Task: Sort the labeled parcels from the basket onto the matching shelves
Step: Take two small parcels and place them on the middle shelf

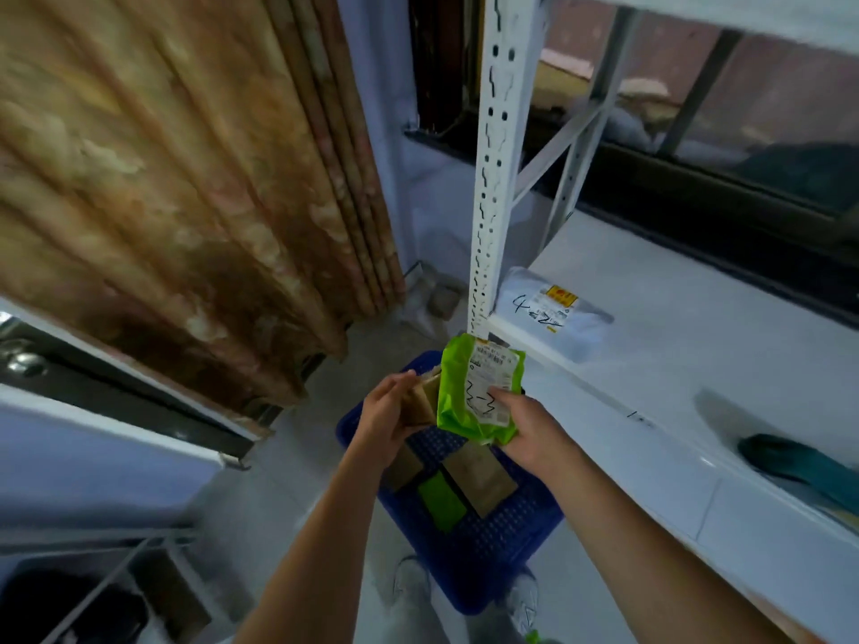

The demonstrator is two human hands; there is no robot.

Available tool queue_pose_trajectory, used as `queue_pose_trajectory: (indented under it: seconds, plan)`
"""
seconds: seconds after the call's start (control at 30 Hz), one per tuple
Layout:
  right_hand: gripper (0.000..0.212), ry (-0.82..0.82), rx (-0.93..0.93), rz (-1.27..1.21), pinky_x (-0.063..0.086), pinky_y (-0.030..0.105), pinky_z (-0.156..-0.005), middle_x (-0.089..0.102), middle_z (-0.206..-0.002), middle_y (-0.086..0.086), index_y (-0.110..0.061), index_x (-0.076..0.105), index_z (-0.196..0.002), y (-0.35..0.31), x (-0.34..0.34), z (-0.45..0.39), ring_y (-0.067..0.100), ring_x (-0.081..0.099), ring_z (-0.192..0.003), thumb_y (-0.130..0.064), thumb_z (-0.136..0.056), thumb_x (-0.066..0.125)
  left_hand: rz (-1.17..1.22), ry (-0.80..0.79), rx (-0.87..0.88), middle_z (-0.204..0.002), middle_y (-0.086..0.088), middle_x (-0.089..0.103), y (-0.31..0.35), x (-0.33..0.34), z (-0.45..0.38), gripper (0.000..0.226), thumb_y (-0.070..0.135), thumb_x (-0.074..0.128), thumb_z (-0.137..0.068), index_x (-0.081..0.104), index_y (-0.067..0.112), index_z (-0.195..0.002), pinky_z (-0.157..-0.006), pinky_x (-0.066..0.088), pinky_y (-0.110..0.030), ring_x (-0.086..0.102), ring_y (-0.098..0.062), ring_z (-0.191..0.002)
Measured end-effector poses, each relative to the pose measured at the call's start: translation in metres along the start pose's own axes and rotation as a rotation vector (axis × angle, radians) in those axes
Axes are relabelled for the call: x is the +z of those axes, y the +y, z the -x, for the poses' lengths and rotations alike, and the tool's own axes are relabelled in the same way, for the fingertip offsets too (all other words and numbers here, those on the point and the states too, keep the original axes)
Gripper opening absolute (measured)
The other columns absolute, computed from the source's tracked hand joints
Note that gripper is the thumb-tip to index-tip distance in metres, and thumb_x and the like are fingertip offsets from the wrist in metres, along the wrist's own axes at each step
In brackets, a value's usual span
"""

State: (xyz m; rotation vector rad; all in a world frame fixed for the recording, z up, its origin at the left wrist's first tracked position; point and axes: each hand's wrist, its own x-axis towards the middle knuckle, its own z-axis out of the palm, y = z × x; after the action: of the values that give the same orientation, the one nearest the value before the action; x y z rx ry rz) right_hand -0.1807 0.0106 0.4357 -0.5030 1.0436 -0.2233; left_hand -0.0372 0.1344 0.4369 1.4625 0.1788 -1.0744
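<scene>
My right hand [527, 427] grips a bright green parcel [460, 397] with a white label and black handwriting, held upright above the blue basket [506, 527] on the floor. My left hand [386, 418] holds a brown cardboard parcel [425, 397] just left of the green one. Inside the basket lie two brown parcels [481, 478] and a smaller green parcel [441, 502]. On the white shelf [674, 346] to the right sits a white parcel [548, 309] with a handwritten mark.
A white perforated shelf post [492, 178] rises just behind the held parcels. A patterned brown curtain [186, 178] hangs at left. A dark teal thing [799, 467] lies on the shelf at right. My shoes [523, 597] stand beside the basket.
</scene>
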Motion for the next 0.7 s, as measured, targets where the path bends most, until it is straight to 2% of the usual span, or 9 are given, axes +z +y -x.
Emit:
queue_pose_trajectory:
  seconds: [0.03, 0.07, 0.13, 0.2, 0.3, 0.37, 0.47, 0.57, 0.7]
  plan:
    - [0.018, -0.003, -0.014, -0.007, 0.057, 0.047, -0.079, 0.076, -0.098, 0.016, -0.008, 0.064, -0.115, -0.003, 0.002, 0.01, 0.031, 0.071, -0.092, -0.009, -0.103, 0.05, -0.002, -0.009, 0.018, -0.111, -0.012, 0.059, 0.006, 0.004, 0.005, 0.006, 0.025, 0.067, -0.094, 0.064, 0.021, -0.097, -0.06, 0.06, -0.039, 0.063, -0.028, -0.097]
    - [0.017, -0.002, -0.027, -0.012, 0.058, 0.046, -0.076, 0.077, -0.096, 0.016, -0.009, 0.064, -0.113, -0.006, 0.005, 0.019, 0.031, 0.072, -0.09, -0.008, -0.103, 0.051, -0.01, -0.029, 0.033, -0.114, -0.012, 0.058, 0.01, 0.004, 0.007, 0.017, 0.02, 0.068, -0.092, 0.061, 0.024, -0.107, -0.064, 0.061, -0.042, 0.062, -0.029, -0.1]
    - [0.014, 0.004, -0.065, -0.021, 0.061, 0.042, -0.066, 0.077, -0.093, 0.016, -0.008, 0.064, -0.111, -0.012, 0.006, 0.037, 0.029, 0.075, -0.081, -0.008, -0.102, 0.053, 0.004, -0.112, 0.028, -0.122, -0.011, 0.058, 0.021, 0.005, 0.015, 0.044, 0.015, 0.072, -0.089, 0.054, 0.029, -0.127, -0.084, 0.059, -0.052, 0.062, -0.031, -0.11]
    - [0.014, 0.014, -0.119, -0.056, 0.062, 0.041, -0.059, 0.077, -0.093, 0.018, -0.006, 0.065, -0.111, -0.021, 0.005, 0.054, 0.029, 0.076, -0.077, -0.007, -0.1, 0.055, -0.005, -0.218, 0.035, -0.127, -0.016, 0.062, 0.03, 0.001, 0.023, 0.055, 0.007, 0.073, -0.086, 0.052, 0.023, -0.134, -0.097, 0.053, -0.054, 0.065, -0.034, -0.113]
    - [0.017, 0.023, -0.214, -0.1, 0.063, 0.046, -0.063, 0.077, -0.099, 0.018, -0.005, 0.067, -0.113, -0.032, -0.001, 0.077, 0.03, 0.077, -0.082, -0.006, -0.098, 0.058, -0.035, -0.305, 0.069, -0.125, -0.016, 0.067, 0.042, -0.009, 0.031, 0.058, 0.001, 0.074, -0.082, 0.054, 0.021, -0.133, -0.098, 0.052, -0.055, 0.068, -0.033, -0.111]
    - [0.018, 0.064, -0.258, -0.105, 0.063, 0.047, -0.065, 0.077, -0.097, 0.017, -0.004, 0.067, -0.114, -0.034, -0.005, 0.091, 0.03, 0.077, -0.08, -0.005, -0.098, 0.059, -0.048, -0.359, 0.054, -0.125, -0.015, 0.067, 0.05, -0.015, 0.035, 0.056, 0.001, 0.074, -0.083, 0.054, 0.023, -0.131, -0.09, 0.056, -0.056, 0.069, -0.036, -0.108]
    - [0.023, 0.131, -0.299, -0.125, 0.063, 0.049, -0.066, 0.076, -0.102, 0.019, -0.005, 0.065, -0.119, -0.031, -0.009, 0.111, 0.032, 0.076, -0.084, -0.004, -0.096, 0.06, -0.087, -0.466, 0.031, -0.128, -0.016, 0.065, 0.061, -0.018, 0.035, 0.058, -0.002, 0.073, -0.084, 0.05, 0.023, -0.131, -0.079, 0.06, -0.047, 0.07, -0.037, -0.106]
    - [0.022, 0.173, -0.361, -0.172, 0.063, 0.049, -0.065, 0.077, -0.102, 0.017, -0.007, 0.065, -0.117, -0.022, -0.01, 0.137, 0.031, 0.076, -0.085, -0.002, -0.096, 0.06, -0.176, -0.56, 0.027, -0.121, -0.009, 0.07, 0.069, -0.01, 0.043, 0.059, -0.003, 0.071, -0.085, 0.051, 0.032, -0.128, -0.086, 0.059, -0.047, 0.071, -0.036, -0.105]
    - [0.034, 0.216, -0.475, -0.215, 0.063, 0.043, -0.063, 0.073, -0.117, 0.018, -0.006, 0.064, -0.126, -0.004, -0.026, 0.18, 0.036, 0.072, -0.104, -0.005, -0.092, 0.067, -0.505, -0.694, 0.125, -0.115, 0.006, 0.072, 0.074, 0.009, 0.047, 0.069, 0.004, 0.081, -0.079, 0.05, 0.048, -0.122, -0.093, 0.055, -0.048, 0.071, -0.028, -0.104]
